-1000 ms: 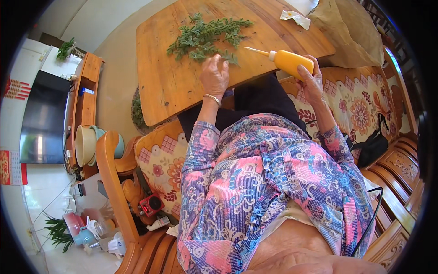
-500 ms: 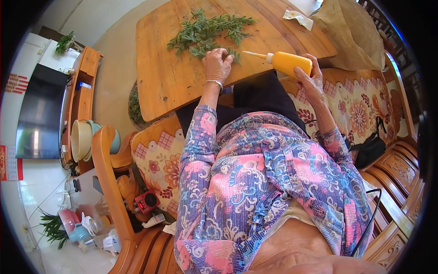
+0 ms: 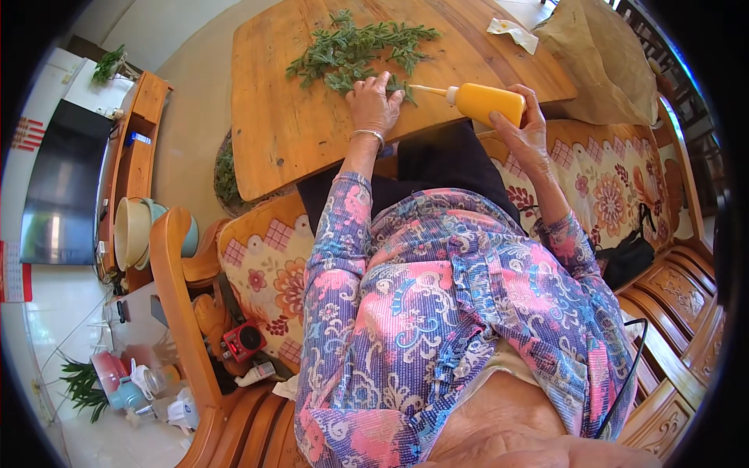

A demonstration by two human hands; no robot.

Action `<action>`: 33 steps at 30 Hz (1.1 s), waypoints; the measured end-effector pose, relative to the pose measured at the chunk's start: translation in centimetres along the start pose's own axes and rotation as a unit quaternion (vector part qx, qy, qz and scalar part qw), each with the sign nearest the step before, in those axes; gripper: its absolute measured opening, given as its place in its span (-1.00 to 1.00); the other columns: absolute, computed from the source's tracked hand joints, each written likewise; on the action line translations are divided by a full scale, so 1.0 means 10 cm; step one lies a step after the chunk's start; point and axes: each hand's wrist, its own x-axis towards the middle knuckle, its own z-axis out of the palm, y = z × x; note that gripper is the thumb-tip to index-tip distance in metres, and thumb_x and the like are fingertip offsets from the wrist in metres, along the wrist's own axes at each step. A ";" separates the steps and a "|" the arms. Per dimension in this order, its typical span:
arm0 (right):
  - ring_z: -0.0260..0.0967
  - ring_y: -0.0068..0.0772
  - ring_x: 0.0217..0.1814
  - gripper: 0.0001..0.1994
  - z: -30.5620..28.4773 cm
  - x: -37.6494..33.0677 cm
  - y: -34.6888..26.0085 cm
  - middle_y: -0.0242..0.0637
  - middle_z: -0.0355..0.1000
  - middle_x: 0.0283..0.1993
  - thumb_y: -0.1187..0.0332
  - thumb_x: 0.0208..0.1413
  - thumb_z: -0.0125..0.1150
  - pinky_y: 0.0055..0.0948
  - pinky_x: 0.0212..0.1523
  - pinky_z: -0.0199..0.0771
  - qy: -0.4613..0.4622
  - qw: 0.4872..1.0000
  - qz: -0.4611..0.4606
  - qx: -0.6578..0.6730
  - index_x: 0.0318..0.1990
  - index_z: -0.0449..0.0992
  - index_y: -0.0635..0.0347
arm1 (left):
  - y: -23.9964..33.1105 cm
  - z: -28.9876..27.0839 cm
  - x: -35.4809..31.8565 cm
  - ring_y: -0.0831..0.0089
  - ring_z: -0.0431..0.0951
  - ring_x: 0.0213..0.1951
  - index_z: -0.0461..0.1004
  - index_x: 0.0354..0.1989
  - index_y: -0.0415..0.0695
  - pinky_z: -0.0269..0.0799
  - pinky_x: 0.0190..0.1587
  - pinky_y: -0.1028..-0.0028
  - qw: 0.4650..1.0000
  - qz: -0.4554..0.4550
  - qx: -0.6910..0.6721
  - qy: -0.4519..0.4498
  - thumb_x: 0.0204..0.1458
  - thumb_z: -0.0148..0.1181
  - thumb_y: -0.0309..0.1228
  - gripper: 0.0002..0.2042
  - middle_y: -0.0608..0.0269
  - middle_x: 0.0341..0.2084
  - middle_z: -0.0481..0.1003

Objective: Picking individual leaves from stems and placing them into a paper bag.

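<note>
A green leafy branch (image 3: pixel 355 51) lies spread on the wooden table (image 3: pixel 285 129). My left hand (image 3: pixel 374 104) is at its near side, thumb and fingers closed around a sprig, whose tip shows just past the fingertips. My right hand (image 3: pixel 529 129) is wrapped round the rear of a yellow squeeze bottle (image 3: pixel 488 103), tipped nearly on its side. Its long thin nozzle (image 3: pixel 427 90) points left, and the end meets or nearly meets the sprig tip beside my left hand. Whether anything comes out of it is too small to tell.
A crumpled white tissue (image 3: pixel 513 35) and a large brown paper bag (image 3: pixel 601 62) are at the table's right end. Floral seat cushions (image 3: pixel 608 191) cover the wooden bench. A red radio (image 3: pixel 243 342) rests by the left armrest (image 3: pixel 175 312). A black bag (image 3: pixel 628 257) lies on the right.
The squeeze bottle has moved left in my right hand, bringing its nozzle to the sprig tip. My left hand has shifted slightly, its fingers a little more raised.
</note>
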 end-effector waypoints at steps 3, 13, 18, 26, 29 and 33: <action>0.29 -0.52 -0.27 -0.51 0.03 0.04 0.03 -0.29 0.30 -0.21 0.43 -0.07 0.36 -0.62 -0.25 0.41 -0.012 0.998 -0.019 -0.051 0.03 0.27 0.08 | -0.01 0.01 0.00 0.23 0.38 -0.19 0.47 -0.05 0.01 0.22 -0.11 0.28 1.000 0.002 0.025 -0.004 -0.05 0.18 -0.15 -0.62 0.25 -0.23 0.49; 0.30 -0.49 -0.28 -0.52 0.12 0.11 0.04 -0.28 0.31 -0.21 0.45 -0.08 0.36 -0.60 -0.26 0.41 -0.025 0.996 -0.031 -0.078 0.02 0.28 0.11 | 0.00 0.00 0.00 0.21 0.37 -0.16 0.46 -0.03 -0.01 0.22 -0.09 0.27 0.999 -0.008 0.039 -0.016 -0.04 0.16 -0.13 -0.60 0.22 -0.19 0.48; 0.32 -0.53 -0.27 -0.51 0.14 0.11 0.01 -0.30 0.31 -0.18 0.48 -0.06 0.34 -0.67 -0.23 0.44 -0.025 0.995 -0.016 -0.091 0.04 0.27 0.05 | 0.01 -0.01 0.01 0.21 0.37 -0.15 0.46 -0.03 -0.03 0.22 -0.08 0.28 0.999 -0.013 0.044 -0.024 -0.04 0.16 -0.13 -0.60 0.22 -0.18 0.48; 0.34 -0.44 -0.27 -0.49 0.15 0.18 0.04 -0.23 0.35 -0.17 0.46 -0.10 0.37 -0.58 -0.23 0.44 -0.030 0.994 -0.050 -0.098 0.03 0.29 0.11 | -0.01 0.00 0.02 0.21 0.36 -0.14 0.46 -0.01 -0.03 0.20 -0.07 0.27 0.999 -0.012 0.046 -0.027 -0.04 0.15 -0.09 -0.57 0.21 -0.17 0.48; 0.35 -0.44 -0.27 -0.49 0.14 0.19 0.03 -0.23 0.36 -0.17 0.46 -0.10 0.37 -0.58 -0.23 0.44 -0.034 0.991 -0.059 -0.114 0.03 0.29 0.11 | -0.02 0.01 0.02 0.21 0.36 -0.13 0.46 -0.01 -0.03 0.20 -0.06 0.26 0.998 -0.012 0.049 -0.032 -0.04 0.15 -0.07 -0.55 0.21 -0.16 0.47; 0.35 -0.44 -0.28 -0.48 0.13 0.18 -0.05 -0.24 0.36 -0.19 0.45 -0.13 0.38 -0.56 -0.22 0.44 -0.045 0.988 -0.049 -0.138 0.02 0.30 0.10 | -0.03 0.02 0.01 0.21 0.36 -0.12 0.46 0.00 -0.03 0.18 -0.05 0.26 0.998 -0.009 0.052 -0.039 -0.05 0.14 -0.04 -0.52 0.21 -0.14 0.47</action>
